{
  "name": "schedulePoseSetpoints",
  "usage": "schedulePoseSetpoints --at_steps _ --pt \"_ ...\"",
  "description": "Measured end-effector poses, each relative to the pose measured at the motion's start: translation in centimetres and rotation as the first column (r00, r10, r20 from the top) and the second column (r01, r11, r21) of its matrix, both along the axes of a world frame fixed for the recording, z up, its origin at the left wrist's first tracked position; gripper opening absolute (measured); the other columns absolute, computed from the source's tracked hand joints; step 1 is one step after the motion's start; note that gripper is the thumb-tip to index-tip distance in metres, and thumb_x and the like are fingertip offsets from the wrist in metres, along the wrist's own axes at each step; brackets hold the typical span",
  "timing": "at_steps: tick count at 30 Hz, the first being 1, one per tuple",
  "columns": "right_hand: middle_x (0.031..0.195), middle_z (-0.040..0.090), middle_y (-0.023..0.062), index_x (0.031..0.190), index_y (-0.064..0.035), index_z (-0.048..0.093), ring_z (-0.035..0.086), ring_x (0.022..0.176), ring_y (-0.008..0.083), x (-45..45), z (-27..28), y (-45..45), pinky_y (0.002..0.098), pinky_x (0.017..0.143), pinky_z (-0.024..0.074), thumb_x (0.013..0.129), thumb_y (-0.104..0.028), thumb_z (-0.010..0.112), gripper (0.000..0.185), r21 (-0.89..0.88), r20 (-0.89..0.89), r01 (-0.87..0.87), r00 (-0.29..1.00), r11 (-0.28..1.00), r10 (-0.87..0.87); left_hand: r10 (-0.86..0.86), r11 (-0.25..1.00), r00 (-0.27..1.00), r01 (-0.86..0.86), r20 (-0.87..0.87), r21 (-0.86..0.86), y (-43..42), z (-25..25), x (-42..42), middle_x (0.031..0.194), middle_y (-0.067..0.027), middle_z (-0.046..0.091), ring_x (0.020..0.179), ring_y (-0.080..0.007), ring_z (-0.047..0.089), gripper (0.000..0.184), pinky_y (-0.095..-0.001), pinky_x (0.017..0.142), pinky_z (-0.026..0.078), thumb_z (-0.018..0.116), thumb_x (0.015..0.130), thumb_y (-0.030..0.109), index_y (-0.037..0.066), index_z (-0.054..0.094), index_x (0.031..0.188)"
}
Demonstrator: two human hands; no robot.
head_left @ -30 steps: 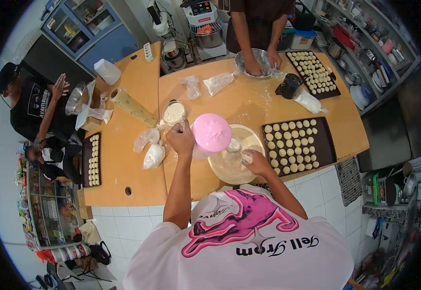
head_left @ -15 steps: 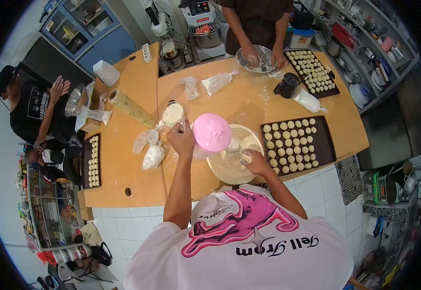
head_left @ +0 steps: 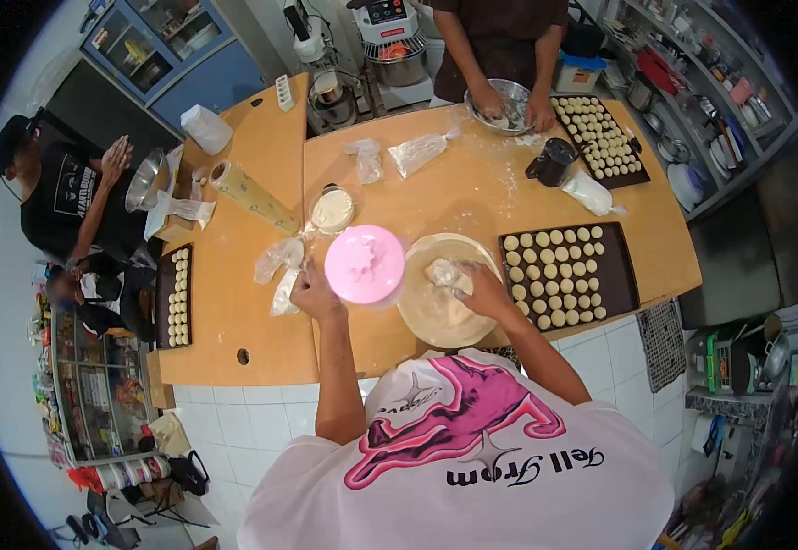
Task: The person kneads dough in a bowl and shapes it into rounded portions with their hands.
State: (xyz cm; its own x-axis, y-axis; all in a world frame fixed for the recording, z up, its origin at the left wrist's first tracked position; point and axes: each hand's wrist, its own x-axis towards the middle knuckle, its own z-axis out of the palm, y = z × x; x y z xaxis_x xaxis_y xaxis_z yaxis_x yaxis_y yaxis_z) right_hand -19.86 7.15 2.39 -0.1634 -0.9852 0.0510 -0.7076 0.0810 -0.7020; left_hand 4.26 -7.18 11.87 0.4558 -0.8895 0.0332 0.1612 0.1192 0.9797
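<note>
My left hand (head_left: 316,293) grips a round pink plastic container (head_left: 364,264) at its left side, raised over the table. A raised or lumpy shape shows in its middle; I cannot tell what that is. To its right stands a large cream-coloured bowl (head_left: 422,321) with pale flour inside. In that bowl, my right hand (head_left: 485,295) has its fingers curled at a whitish lump of dough (head_left: 445,272). Its fingertips are partly hidden. Just beyond the pink container sits a small bowl of white flour or cream (head_left: 333,210).
Right of the large bowl lies a dark tray of dough balls (head_left: 619,270), with another tray (head_left: 633,172) behind it. Plastic bags (head_left: 278,261), a film roll (head_left: 252,197) and a black jug (head_left: 552,163) stand about. Opposite, a person's hands work in a metal bowl (head_left: 514,90).
My left hand has drawn the pink container left and nearer to me, uncovering more of the large bowl. My right hand has shifted slightly up within it, against the dough lump.
</note>
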Motion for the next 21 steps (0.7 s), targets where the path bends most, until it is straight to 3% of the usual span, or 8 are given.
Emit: schedulePoseSetpoints --at_steps 5,8,11,14,17,21 --pt "0.138 0.039 0.0148 0.135 -0.0073 0.038 0.040 0.124 0.0328 1.2 -0.5 -2.5 0.0417 0.105 0.0302 0.078 -0.020 0.063 0.064 0.077 -0.408 -0.181 0.892 0.980 0.197 0.090 0.996 0.995 -0.091 -0.046 -0.020 1.6 -1.2 3.4 0.049 0.0066 0.025 0.046 -0.0049 0.022 0.054 -0.0253 0.039 0.023 0.061 0.088 0.014 0.013 0.023 0.050" --pt "0.141 0.036 0.0108 0.137 -0.0095 0.036 0.039 0.125 0.0321 1.2 -3.2 -3.4 0.0448 0.105 0.0295 0.082 -0.019 0.057 0.060 0.156 -0.472 -0.241 0.833 0.958 0.287 0.158 0.987 0.987 -0.158 0.037 0.004 2.8 -3.1 5.4 0.049 0.0066 0.024 0.046 -0.0054 0.021 0.054 -0.0256 0.039 0.022 0.060 0.089 0.014 0.013 0.022 0.051" --pt "0.138 0.041 0.0090 0.135 -0.0099 0.040 0.041 0.123 0.0303 1.4 -3.1 -3.4 0.0452 0.104 0.0296 0.082 -0.019 0.055 0.056 0.163 -0.527 -0.206 0.809 0.965 0.261 0.227 0.971 0.967 -0.233 0.112 0.048 3.6 -5.9 7.2 0.050 0.0063 0.023 0.046 -0.0063 0.020 0.054 -0.0268 0.040 0.022 0.060 0.089 0.014 0.012 0.021 0.052" --pt "0.133 0.046 0.0076 0.128 -0.0102 0.049 0.044 0.119 0.0277 0.6 -7.1 -3.7 0.0448 0.102 0.0317 0.079 -0.019 0.057 0.050 -0.006 -0.686 -0.266 0.702 0.964 0.190 0.275 0.951 0.949 -0.292 0.151 0.098 4.6 -7.2 8.4 0.051 0.0058 0.022 0.048 -0.0073 0.020 0.054 -0.0279 0.041 0.023 0.059 0.089 0.015 0.012 0.020 0.052" --pt "0.121 0.056 0.0079 0.119 -0.0091 0.055 0.050 0.111 0.0271 0.7 -6.1 -4.5 0.0428 0.097 0.0369 0.076 -0.016 0.058 0.044 -0.030 -0.703 -0.300 0.684 0.954 0.193 0.305 0.937 0.942 -0.323 0.140 0.130 5.1 -7.9 9.4 0.051 0.0051 0.022 0.049 -0.0081 0.022 0.054 -0.0284 0.042 0.024 0.058 0.090 0.017 0.012 0.020 0.053" --pt "0.108 0.062 0.0080 0.110 -0.0073 0.061 0.053 0.104 0.0262 -0.1 -3.2 -5.3 0.0407 0.090 0.0397 0.075 -0.016 0.060 0.036 0.054 -0.490 -0.299 0.824 0.953 0.286 0.318 0.937 0.948 -0.317 0.019 0.149 5.4 -9.1 10.4 0.051 0.0041 0.029 0.046 -0.0084 0.031 0.048 -0.0280 0.042 0.033 0.054 0.092 0.016 0.013 0.024 0.054"
